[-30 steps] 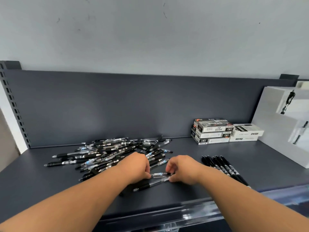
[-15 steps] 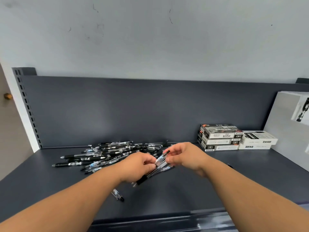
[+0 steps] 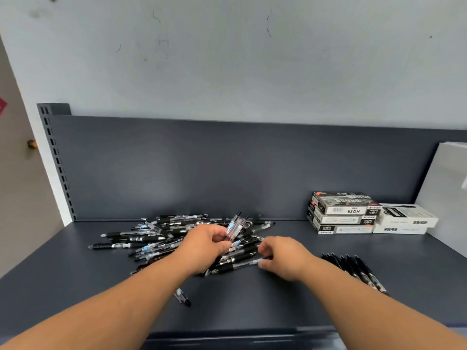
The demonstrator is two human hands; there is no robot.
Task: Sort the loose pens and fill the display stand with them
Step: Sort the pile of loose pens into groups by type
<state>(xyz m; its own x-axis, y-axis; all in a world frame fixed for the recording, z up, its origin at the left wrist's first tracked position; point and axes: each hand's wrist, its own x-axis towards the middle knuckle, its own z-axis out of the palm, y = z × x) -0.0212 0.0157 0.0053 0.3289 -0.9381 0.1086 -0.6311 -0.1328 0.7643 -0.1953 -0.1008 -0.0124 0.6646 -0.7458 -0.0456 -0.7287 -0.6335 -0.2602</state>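
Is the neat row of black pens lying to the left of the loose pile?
No, the row of black pens lies to the right of the loose pile, past the right hand.

Stationery shop, slotted gondola shelf (image 3: 227, 294), boxed pens (image 3: 343, 213)

Stacked black-and-white cardboard boxes (image 3: 346, 215) lie on a dark grey metal shelf (image 3: 75, 286), near its back panel (image 3: 177, 168), under a pale wall (image 3: 227, 59).

Open shelf (image 3: 290, 232) separates pen heap (image 3: 156, 236) from stacked boxes (image 3: 343, 215); row of pens (image 3: 353, 271) blocks front-right.
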